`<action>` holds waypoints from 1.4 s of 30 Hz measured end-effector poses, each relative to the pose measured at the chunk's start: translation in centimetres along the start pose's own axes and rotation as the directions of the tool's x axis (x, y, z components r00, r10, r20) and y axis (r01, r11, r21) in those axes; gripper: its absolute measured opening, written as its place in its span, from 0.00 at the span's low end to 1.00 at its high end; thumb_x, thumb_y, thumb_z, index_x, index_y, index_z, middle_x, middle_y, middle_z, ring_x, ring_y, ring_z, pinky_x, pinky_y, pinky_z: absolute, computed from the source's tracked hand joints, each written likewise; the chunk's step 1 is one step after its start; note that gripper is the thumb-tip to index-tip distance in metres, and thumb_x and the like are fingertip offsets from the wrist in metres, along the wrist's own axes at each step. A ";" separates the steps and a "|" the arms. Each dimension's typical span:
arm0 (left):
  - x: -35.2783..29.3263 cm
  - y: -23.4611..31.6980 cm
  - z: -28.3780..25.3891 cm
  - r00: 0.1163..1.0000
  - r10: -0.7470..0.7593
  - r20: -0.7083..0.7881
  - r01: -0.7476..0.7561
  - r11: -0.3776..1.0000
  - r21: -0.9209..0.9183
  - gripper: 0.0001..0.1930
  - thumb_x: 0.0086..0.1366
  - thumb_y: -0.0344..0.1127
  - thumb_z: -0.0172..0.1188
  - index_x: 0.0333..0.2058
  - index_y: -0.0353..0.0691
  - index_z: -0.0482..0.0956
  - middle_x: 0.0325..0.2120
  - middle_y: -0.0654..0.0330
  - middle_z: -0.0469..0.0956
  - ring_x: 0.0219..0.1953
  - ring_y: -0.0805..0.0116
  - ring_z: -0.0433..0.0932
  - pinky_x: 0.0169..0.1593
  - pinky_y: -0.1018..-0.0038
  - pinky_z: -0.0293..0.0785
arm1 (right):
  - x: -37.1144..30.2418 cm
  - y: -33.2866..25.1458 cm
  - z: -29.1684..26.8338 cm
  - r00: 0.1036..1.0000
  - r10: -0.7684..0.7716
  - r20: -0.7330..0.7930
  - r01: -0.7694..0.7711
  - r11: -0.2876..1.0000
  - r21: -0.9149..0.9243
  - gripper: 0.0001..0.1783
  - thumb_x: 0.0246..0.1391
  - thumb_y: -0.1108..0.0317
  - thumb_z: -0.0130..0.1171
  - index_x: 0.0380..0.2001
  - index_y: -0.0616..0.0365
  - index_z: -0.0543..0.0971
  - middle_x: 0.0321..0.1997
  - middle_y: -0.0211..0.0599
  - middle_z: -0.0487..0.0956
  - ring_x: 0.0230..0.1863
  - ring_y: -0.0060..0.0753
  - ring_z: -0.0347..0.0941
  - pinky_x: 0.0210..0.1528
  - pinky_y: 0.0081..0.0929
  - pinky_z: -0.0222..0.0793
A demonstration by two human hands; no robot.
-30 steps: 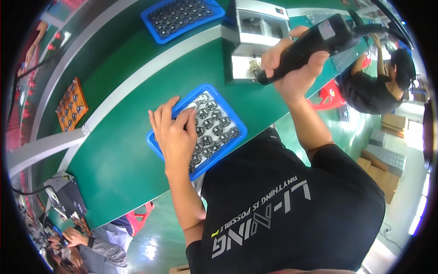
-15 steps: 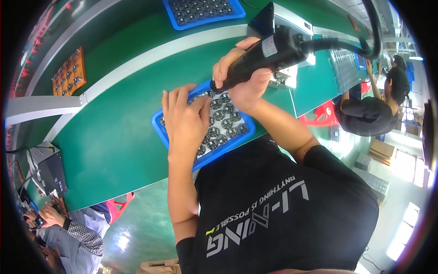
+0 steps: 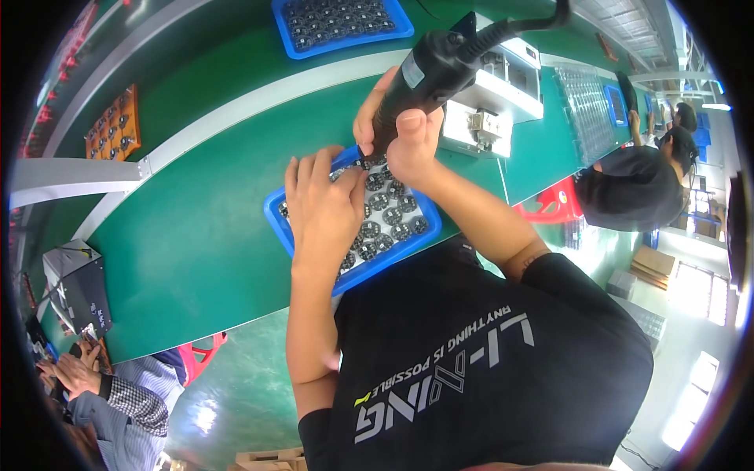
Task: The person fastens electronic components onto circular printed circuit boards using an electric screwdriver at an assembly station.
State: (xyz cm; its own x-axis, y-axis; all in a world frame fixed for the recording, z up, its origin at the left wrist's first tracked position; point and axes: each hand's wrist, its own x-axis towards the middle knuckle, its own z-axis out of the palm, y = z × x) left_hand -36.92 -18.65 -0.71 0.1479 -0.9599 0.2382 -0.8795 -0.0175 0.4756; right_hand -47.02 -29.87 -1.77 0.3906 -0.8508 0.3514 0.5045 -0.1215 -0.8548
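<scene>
My right hand [image 3: 404, 141] is closed round a thick black electric screwdriver [image 3: 416, 86], its cord rising from the top end. The tool stands steeply, its lower tip at the far part of a blue tray [image 3: 385, 263]. Several small round black parts [image 3: 379, 202] lie in the tray on a whitish base. Over the tray's left side is my left hand [image 3: 323, 196], fingers bent and thumb close to the tool's tip. Whatever its fingertips pinch is hidden behind them.
Past a pale rail [image 3: 259, 98] lies another blue tray [image 3: 345, 43] of round parts. A white machine [image 3: 479, 129] stands right of the tool. Orange board [image 3: 114, 129] with parts at left; dark box [image 3: 76, 286] lower left. Co-workers [image 3: 636, 184] sit at both sides.
The screwdriver has swung more upright and its tip has come down into the tray beside my left fingers. My right hand moved with it; my left hand stays nearly in place.
</scene>
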 end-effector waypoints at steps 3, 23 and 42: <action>0.2 0.4 0.3 1.000 -0.002 0.024 0.003 1.000 -0.014 0.05 0.58 0.33 0.65 0.29 0.39 0.87 0.43 0.55 0.79 0.47 0.54 0.76 0.61 0.51 0.66 | 0.1 0.0 -0.6 1.000 0.003 -0.004 -0.003 1.000 0.012 0.43 0.55 0.29 0.55 0.47 0.62 0.63 0.18 0.39 0.72 0.15 0.28 0.68 0.18 0.25 0.65; 1.2 3.5 1.9 0.999 0.030 0.014 -0.030 0.999 -0.035 0.04 0.56 0.30 0.66 0.29 0.35 0.86 0.46 0.55 0.78 0.48 0.53 0.76 0.61 0.51 0.68 | -0.3 -12.7 -12.9 0.902 -0.245 -0.356 0.159 0.954 -0.256 0.46 0.54 0.17 0.34 0.51 0.51 0.63 0.16 0.36 0.67 0.13 0.32 0.62 0.20 0.31 0.61; 1.8 4.5 2.4 0.997 -0.068 0.028 0.072 0.980 -0.188 0.13 0.42 0.24 0.56 0.31 0.35 0.81 0.47 0.53 0.78 0.47 0.48 0.76 0.56 0.55 0.70 | -1.5 -7.2 -8.4 0.986 -0.088 -0.144 0.096 0.994 0.045 0.49 0.51 0.16 0.35 0.55 0.49 0.58 0.19 0.37 0.71 0.14 0.32 0.65 0.22 0.31 0.64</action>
State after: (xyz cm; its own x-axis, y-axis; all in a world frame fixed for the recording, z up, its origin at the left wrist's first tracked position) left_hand -41.69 -21.18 -0.19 0.1945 -0.9639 0.1820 -0.7659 -0.0333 0.6421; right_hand -57.73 -31.96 0.67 0.2299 -0.9013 0.3672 0.5740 -0.1792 -0.7990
